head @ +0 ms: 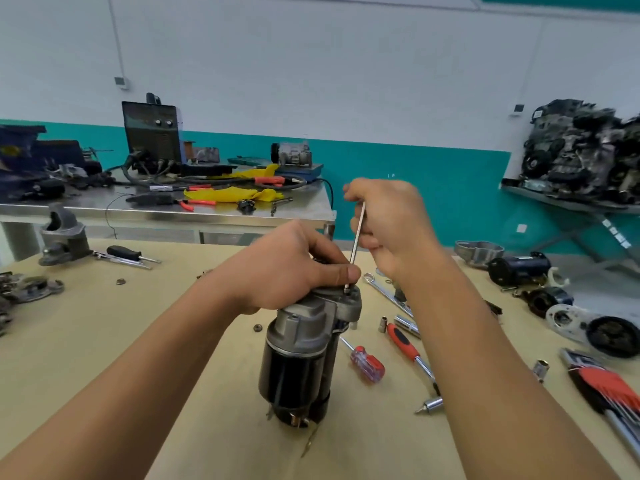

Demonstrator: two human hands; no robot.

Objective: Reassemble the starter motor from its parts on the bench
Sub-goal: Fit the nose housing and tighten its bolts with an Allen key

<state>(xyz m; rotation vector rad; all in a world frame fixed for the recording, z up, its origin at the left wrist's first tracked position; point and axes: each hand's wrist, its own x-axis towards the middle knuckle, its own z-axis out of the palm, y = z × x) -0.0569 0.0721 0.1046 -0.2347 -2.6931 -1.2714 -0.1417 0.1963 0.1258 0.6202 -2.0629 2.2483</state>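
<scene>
The starter motor (298,358) stands on end at the middle of the bench, black body below and grey cast housing on top. My left hand (291,268) grips the top of the housing, thumb beside a bolt hole. My right hand (388,220) holds a thin silver hex key (356,240) upright, and the key's lower tip sits in a bolt head on the housing flange. The bolt itself is mostly hidden by my thumb.
A red-handled screwdriver (367,362), a ratchet driver (408,351), sockets (540,370) and a wrench (388,294) lie right of the motor. A hex key set (602,389) is at far right. Other starter parts (519,270) and a grey housing (64,237) sit at the bench's far corners.
</scene>
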